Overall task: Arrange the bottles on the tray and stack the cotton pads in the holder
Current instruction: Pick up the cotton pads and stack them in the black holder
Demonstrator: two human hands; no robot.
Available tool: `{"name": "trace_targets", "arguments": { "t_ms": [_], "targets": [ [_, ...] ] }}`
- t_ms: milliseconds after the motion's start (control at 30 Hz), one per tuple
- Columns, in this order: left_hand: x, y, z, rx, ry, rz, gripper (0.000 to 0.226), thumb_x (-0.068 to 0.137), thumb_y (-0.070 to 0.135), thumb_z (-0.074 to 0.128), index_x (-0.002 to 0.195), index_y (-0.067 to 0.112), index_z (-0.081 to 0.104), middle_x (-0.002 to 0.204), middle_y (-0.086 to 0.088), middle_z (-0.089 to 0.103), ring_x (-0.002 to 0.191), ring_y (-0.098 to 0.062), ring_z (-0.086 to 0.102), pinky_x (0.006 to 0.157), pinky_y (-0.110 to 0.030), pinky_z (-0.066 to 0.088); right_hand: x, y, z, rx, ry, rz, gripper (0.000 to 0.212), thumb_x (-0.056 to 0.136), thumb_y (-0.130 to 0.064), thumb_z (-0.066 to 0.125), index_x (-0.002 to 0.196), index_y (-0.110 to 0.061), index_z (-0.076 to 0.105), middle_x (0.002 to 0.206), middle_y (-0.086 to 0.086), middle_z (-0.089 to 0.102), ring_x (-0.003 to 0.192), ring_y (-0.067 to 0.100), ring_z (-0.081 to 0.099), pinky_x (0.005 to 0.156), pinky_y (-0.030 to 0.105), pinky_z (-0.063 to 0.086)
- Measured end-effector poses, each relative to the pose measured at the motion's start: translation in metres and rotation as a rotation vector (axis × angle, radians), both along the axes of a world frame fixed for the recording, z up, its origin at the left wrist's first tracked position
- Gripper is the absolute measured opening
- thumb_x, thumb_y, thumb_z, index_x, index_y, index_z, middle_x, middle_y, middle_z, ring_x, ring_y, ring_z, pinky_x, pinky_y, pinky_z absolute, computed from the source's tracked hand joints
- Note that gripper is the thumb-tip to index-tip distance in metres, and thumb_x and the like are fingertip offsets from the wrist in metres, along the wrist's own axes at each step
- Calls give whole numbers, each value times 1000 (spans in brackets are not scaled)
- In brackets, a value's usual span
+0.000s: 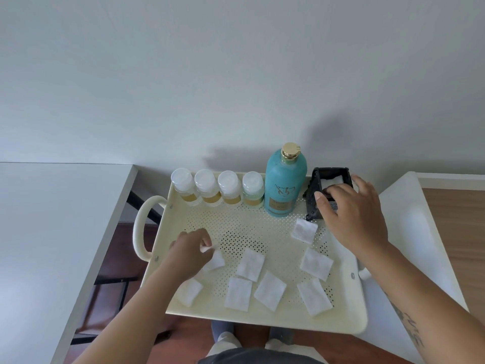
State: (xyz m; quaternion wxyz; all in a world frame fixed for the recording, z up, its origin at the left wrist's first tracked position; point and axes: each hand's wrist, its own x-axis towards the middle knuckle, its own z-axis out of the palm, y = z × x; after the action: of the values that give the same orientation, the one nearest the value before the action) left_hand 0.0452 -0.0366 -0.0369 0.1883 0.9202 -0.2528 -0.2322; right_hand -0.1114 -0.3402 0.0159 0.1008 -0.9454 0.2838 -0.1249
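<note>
A cream perforated tray (262, 317) holds several small clear bottles (207, 187) with white caps in a row along its far edge, and a tall teal bottle (284, 183) with a gold cap beside them. At the far right corner stands a black pad holder (328, 190) with white pads inside; my right hand (351, 211) rests on its front rim. Several white cotton pads (250, 264) lie scattered over the near half of the tray. My left hand (190, 252) pinches the corner of one cotton pad (215, 261) at the tray's left side.
A white table (52, 232) lies to the left and a white surface (420, 245) to the right, with wooden floor beyond it. The tray has a looped handle (143, 227) on its left. A plain wall rises behind. My feet show below the tray.
</note>
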Motion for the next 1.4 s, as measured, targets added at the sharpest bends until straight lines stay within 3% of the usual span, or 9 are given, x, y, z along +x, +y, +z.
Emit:
{"name": "trace_targets", "arguments": {
  "t_ms": [200,267,400,600,767,933,1133,1267,1400],
  "targets": [
    [-8,-23,25,-348,205,127,13,82,28,74,87,34,64,81,8,69,75,-4,63,72,-26,52,-9,11,10,19,-370,26,18,88,-24,55,92,-13,69,95,1,70,96,33,58,83,43,42],
    [-12,-36,33,-407,271,125,13,82,31,75,87,39,66,82,10,71,70,-4,63,70,-31,55,-11,27,14,120,-431,76,13,88,-23,60,93,-15,69,90,-1,67,90,26,55,79,39,42],
    [-19,-62,49,-500,375,82,9,80,34,77,85,35,69,81,-4,73,69,-14,61,75,-46,56,-14,57,12,616,-220,193,19,88,-34,64,106,-28,65,98,-16,62,96,6,53,79,16,40],
    [-30,-95,65,-558,365,-72,11,80,29,78,83,33,67,72,18,68,65,-1,58,65,-19,48,-19,63,1,787,-91,108,23,85,-41,67,107,-38,62,102,-23,61,97,-9,48,73,4,35],
    [-36,-111,71,-552,343,-142,14,80,30,78,86,34,66,80,21,69,72,1,62,68,-15,52,-23,55,8,840,-160,71,5,87,-34,67,88,-35,62,81,-19,62,78,-9,52,65,4,37],
    [-33,-110,58,-520,284,-62,23,80,33,77,97,37,63,98,20,68,75,0,63,66,-13,52,-22,36,18,766,-249,27,9,88,-29,66,81,-23,65,68,-10,61,59,-1,50,55,12,37],
    [-30,-91,25,-296,218,-53,20,82,32,75,97,34,61,98,16,67,81,-4,64,72,-18,49,-9,-8,31,607,-435,-155,4,88,-26,66,91,-24,65,77,-13,64,68,-5,56,58,7,40],
    [-33,-79,7,-189,194,-37,17,86,29,71,100,30,62,100,14,65,84,-2,60,70,-17,45,-1,-28,27,593,-387,-241,11,89,-28,64,90,-17,66,77,-12,60,68,4,55,62,25,41],
    [-44,-68,-9,-89,117,-119,19,87,26,68,105,27,63,104,11,63,91,-5,56,81,-23,47,4,-31,20,616,-357,-256,17,89,-29,63,84,-14,67,72,-9,62,66,9,55,58,25,39]
  ]
}}
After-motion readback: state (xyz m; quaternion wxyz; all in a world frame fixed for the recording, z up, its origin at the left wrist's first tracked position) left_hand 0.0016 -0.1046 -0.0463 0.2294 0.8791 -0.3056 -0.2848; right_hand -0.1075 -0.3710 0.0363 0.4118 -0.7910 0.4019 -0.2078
